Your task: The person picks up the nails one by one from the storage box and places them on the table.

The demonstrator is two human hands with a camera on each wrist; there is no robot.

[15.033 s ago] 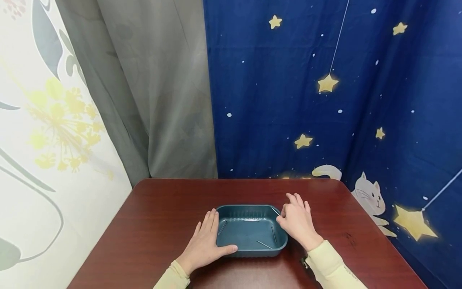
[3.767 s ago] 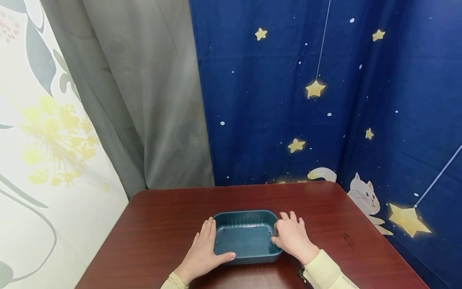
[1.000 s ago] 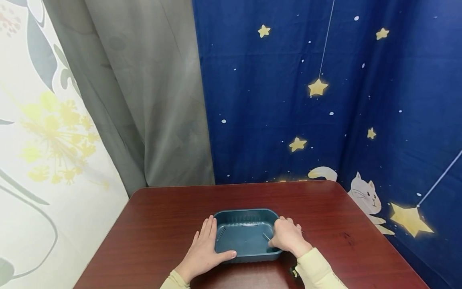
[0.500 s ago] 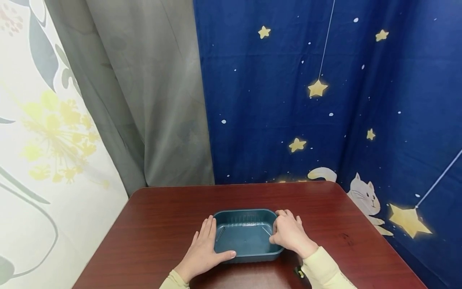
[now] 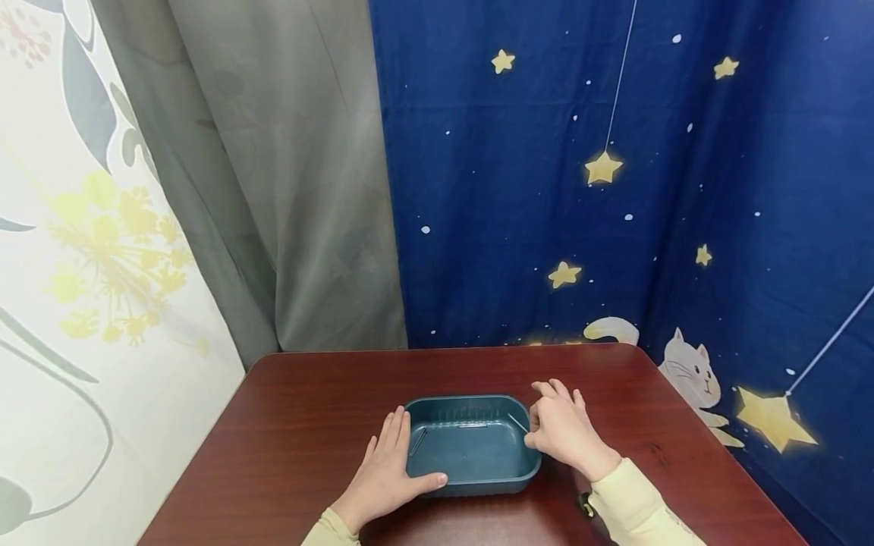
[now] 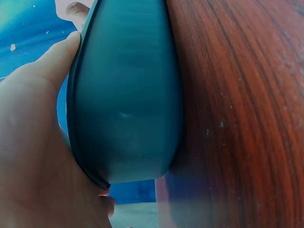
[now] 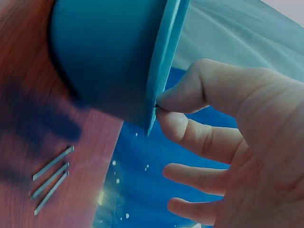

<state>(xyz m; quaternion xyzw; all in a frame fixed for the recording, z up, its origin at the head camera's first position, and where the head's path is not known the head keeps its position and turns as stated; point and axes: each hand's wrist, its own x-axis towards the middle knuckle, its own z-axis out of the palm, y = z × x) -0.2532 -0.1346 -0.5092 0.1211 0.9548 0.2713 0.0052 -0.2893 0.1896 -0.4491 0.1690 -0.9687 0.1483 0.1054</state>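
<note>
A dark teal plastic tray point(image 5: 471, 484) stands on the table. My left hand point(image 5: 385, 470) rests along its left rim with straight fingers, the thumb over the front rim; in the left wrist view the palm point(image 6: 33, 142) lies against the rim. Between thumb and index finger, my right hand point(image 5: 567, 432) pinches a thin metal strip point(image 5: 517, 422) at the tray's right rim. In the right wrist view only a dark tip shows between the fingertips. Inside the tray lie a thin strip point(image 5: 418, 441) at the left and another strip point(image 5: 473, 425) by the back wall.
Three similar metal strips point(image 7: 51, 180) lie side by side on the brown wooden table point(image 5: 328, 394), beside the tray in the right wrist view. A small dark object point(image 5: 586, 505) shows by the right sleeve. Grey and blue starry curtains point(image 5: 464, 288) hang behind the table.
My right hand has drawn a strip up from the tray's right part to its right rim. Two strips seen in the right half fifteen seconds ago no longer lie there. The left hand stays put.
</note>
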